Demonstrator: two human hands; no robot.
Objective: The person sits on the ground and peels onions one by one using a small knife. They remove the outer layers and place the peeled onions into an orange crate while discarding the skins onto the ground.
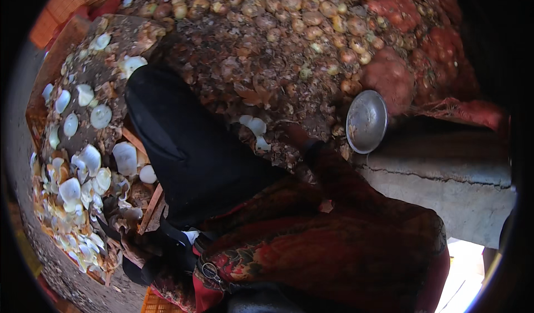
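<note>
My right hand (295,134) reaches down into the dry onion skins (250,71). It is dim and blurred, so I cannot tell whether its fingers hold anything. Pale pieces of onion layer (255,126) lie just left of it, beside my black-clad leg (200,154). At the lower left, my left hand (135,246) is in deep shadow near a dark, pointed strip (109,229); its grip is unclear. A peeled white onion (147,174) and a large onion layer (125,158) lie above that hand, next to a wooden bar (151,208).
Unpeeled onions (313,19) spread across the far side, with red mesh sacks (388,77) at right. A metal bowl (366,122) leans tilted by a cracked concrete ledge (438,192). White onion peelings (79,196) heap at left. An orange plastic crate (66,10) stands at upper left.
</note>
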